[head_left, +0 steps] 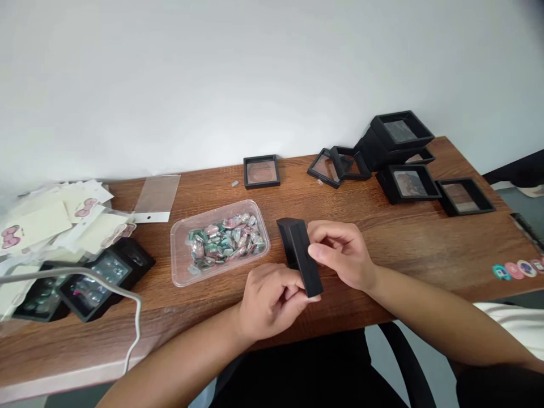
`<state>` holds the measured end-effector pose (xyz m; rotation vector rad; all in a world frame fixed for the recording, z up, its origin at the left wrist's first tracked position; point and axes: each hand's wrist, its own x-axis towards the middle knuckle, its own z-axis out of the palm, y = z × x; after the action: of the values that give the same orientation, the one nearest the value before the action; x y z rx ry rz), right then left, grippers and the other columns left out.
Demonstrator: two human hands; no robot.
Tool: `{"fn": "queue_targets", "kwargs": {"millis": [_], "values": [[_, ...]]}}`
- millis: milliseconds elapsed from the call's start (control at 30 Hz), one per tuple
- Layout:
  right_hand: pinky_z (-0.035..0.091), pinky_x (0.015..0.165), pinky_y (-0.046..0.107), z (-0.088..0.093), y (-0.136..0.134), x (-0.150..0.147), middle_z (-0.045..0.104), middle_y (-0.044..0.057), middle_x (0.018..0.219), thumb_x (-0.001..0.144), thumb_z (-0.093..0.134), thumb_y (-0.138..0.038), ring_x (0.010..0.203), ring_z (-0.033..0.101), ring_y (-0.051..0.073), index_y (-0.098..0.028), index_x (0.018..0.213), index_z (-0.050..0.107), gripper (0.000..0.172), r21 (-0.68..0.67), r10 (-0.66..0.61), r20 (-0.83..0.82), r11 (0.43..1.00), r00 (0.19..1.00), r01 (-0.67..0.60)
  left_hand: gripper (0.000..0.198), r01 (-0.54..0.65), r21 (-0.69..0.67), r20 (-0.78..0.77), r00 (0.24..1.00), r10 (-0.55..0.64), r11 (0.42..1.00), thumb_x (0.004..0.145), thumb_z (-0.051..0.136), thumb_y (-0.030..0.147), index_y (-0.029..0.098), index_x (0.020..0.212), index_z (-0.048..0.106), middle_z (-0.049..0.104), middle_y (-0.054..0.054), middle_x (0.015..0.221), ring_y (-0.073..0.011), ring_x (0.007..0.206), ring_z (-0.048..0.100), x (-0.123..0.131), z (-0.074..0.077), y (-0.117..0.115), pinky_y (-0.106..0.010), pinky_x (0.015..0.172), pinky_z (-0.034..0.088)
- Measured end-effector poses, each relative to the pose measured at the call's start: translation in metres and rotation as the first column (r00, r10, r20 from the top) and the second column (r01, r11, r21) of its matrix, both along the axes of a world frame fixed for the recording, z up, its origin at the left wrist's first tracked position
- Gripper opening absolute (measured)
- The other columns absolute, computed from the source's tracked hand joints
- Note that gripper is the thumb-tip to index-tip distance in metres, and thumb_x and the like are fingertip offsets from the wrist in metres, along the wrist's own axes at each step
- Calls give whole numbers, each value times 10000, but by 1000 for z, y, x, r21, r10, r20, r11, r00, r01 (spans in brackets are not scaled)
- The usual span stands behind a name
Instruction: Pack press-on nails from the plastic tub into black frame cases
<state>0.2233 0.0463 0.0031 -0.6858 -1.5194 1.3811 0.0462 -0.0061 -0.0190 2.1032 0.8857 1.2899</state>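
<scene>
A black display frame box is held on edge above the table, its narrow side facing me. My left hand grips the lower corner between thumb and fingers. On the other side, my right hand pinches the frame box with its thumb on the near edge; some of its fingers are hidden behind. Left of the frame box stands a clear plastic tub with many small green, pink and clear glossy pieces in it. The inside of the held frame box cannot be seen.
Behind lies a flat black frame; more black frames are piled at the back right. Left are cards in clear sleeves, filled black boxes and a white cable. Round stickers lie by the right edge.
</scene>
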Motion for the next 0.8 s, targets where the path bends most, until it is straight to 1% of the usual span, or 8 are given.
{"fn": "queue_targets", "kwargs": {"millis": [100, 200, 333, 467, 667, 800], "values": [[336, 543, 272, 3, 3, 3, 494, -31, 612, 848, 637, -185, 565, 439, 101, -187, 638, 532, 235, 126, 63, 79, 989, 995, -73, 108, 17, 19, -23, 1000, -17, 1000, 980, 596, 292, 208, 925, 557, 499, 77, 579, -79, 493, 467, -1, 4, 1, -211, 525, 353], [362, 557, 262, 5, 7, 6, 520, -23, 623, 837, 600, -166, 574, 467, 100, -186, 634, 507, 224, 178, 93, 91, 978, 991, -108, 116, 11, 62, -108, 994, -4, 998, 1000, 559, 296, 203, 931, 564, 566, 52, 611, -97, 517, 492, -2, 7, 2, -225, 528, 358], [378, 560, 247, 8, 11, 8, 541, -28, 630, 816, 587, -140, 570, 473, 92, -188, 642, 501, 200, 146, 143, 105, 977, 984, -158, 81, 10, 139, -191, 982, 17, 990, 1008, 537, 268, 192, 987, 559, 628, 33, 663, -114, 553, 526, -4, 8, 4, -237, 552, 390], [383, 551, 231, 7, 12, 10, 552, -32, 637, 785, 613, -126, 573, 477, 87, -186, 640, 502, 193, 108, 152, 124, 980, 981, -165, 87, 36, 180, -230, 973, 6, 983, 1013, 522, 255, 177, 1005, 558, 663, 15, 709, -121, 556, 527, -7, 8, 7, -250, 557, 393], [389, 533, 218, 4, 16, 12, 571, -30, 653, 783, 656, -186, 577, 475, 84, -184, 651, 527, 184, 72, 233, 158, 967, 960, -246, 78, 90, 186, -269, 963, -38, 978, 1014, 508, 250, 192, 983, 548, 688, 11, 725, -133, 576, 560, -12, 7, 11, -264, 588, 394], [396, 532, 212, 7, 17, 14, 583, -31, 660, 758, 650, -180, 580, 478, 83, -184, 649, 531, 161, 56, 262, 210, 959, 942, -279, 86, 112, 172, -277, 959, -61, 979, 1010, 510, 263, 199, 960, 539, 695, 8, 728, -137, 579, 569, -11, 3, 13, -266, 596, 392]]}}
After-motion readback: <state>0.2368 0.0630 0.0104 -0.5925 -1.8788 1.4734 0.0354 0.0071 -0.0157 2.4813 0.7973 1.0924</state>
